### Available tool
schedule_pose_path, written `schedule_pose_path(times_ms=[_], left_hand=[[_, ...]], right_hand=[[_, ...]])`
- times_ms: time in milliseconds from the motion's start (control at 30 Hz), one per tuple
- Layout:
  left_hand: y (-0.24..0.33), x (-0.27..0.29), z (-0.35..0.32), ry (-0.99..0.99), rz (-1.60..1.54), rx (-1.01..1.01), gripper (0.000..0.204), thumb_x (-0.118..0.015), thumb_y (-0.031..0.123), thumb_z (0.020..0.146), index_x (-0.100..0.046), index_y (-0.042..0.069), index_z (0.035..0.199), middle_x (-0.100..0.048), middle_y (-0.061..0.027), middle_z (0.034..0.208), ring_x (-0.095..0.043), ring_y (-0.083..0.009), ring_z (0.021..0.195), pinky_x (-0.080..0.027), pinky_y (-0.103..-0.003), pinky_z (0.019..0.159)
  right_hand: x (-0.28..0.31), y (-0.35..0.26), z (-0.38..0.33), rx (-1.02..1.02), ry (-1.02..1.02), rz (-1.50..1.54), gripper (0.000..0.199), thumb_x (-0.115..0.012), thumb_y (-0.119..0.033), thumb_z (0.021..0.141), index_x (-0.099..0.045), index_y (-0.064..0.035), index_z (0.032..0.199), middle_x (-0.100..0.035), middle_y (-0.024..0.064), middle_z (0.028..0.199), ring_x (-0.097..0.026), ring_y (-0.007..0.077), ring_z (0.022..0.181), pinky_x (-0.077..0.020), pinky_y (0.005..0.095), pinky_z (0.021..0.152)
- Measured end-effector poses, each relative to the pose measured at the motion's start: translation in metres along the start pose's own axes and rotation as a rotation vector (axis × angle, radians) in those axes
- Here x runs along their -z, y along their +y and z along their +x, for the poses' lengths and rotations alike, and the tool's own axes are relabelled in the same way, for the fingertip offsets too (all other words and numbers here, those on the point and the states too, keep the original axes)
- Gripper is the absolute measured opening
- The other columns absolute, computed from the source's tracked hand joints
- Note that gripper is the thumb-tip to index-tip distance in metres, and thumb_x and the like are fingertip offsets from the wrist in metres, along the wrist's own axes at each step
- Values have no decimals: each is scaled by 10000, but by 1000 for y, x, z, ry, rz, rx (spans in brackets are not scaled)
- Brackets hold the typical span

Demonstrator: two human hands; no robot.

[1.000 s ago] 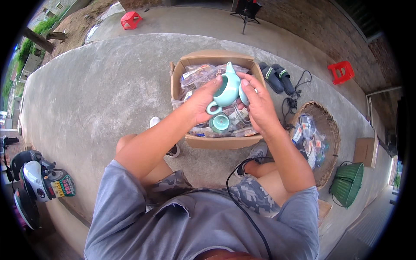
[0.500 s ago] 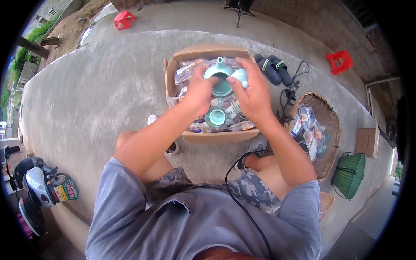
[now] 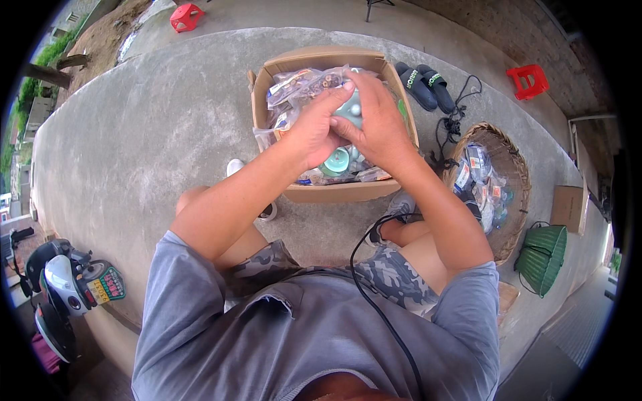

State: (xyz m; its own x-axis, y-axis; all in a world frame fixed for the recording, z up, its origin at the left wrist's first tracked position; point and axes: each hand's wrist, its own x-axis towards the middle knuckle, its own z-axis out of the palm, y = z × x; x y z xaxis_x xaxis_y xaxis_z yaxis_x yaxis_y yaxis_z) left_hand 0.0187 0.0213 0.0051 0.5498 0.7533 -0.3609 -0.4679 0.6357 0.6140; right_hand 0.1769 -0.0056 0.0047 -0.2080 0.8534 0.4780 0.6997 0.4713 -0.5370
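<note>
Over the cardboard box [image 3: 341,194], my left hand [image 3: 318,127] and my right hand [image 3: 378,123] close round a pale turquoise teapot [image 3: 349,105] from both sides. Its lid with a round knob shows between my fingers; most of the body and the spout are hidden by my hands. My fingertips meet or nearly meet on the far side. Just below my hands, a small turquoise cup [image 3: 337,160] sits among the contents of the box. Clear plastic bags [image 3: 301,85] with brownish contents fill the box around it.
To the right stands a wicker basket [image 3: 520,200] holding plastic packages, with a green basket [image 3: 543,257] beyond. Black slippers [image 3: 421,87] and a tangled black cord [image 3: 452,125] lie beside the box. Red stools [image 3: 528,81] stand farther off. A scooter [image 3: 70,284] is at left.
The lid, held apart in my right hand before, now sits on the teapot. Both hands have closed in round the pot, hiding its spout. The view has shifted slightly.
</note>
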Motion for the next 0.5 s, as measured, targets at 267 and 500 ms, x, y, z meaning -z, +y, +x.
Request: schedule_pose_path(times_ms=[267, 500], left_hand=[[-2, 9, 4, 78, 64, 5, 398, -666, 287, 1052, -554, 135, 1402, -626, -80, 1316, -631, -197, 1205, -556, -409, 1003], [2, -5, 7, 186, 214, -122, 321, -536, 352, 1120, -511, 153, 1370, -595, -82, 1226, -621, -205, 1127, -577, -419, 886]], right_hand=[[27, 10, 13, -211, -305, 336, 799, -852, -411, 872, -517, -55, 1503, -573, 223, 1467, -577, 386, 1344, -468, 453, 1124], [22, 7, 12, -357, -190, 394, 591, -860, -344, 870, -656, -118, 1376, -659, 166, 1354, -644, 339, 1247, -513, 427, 1052]])
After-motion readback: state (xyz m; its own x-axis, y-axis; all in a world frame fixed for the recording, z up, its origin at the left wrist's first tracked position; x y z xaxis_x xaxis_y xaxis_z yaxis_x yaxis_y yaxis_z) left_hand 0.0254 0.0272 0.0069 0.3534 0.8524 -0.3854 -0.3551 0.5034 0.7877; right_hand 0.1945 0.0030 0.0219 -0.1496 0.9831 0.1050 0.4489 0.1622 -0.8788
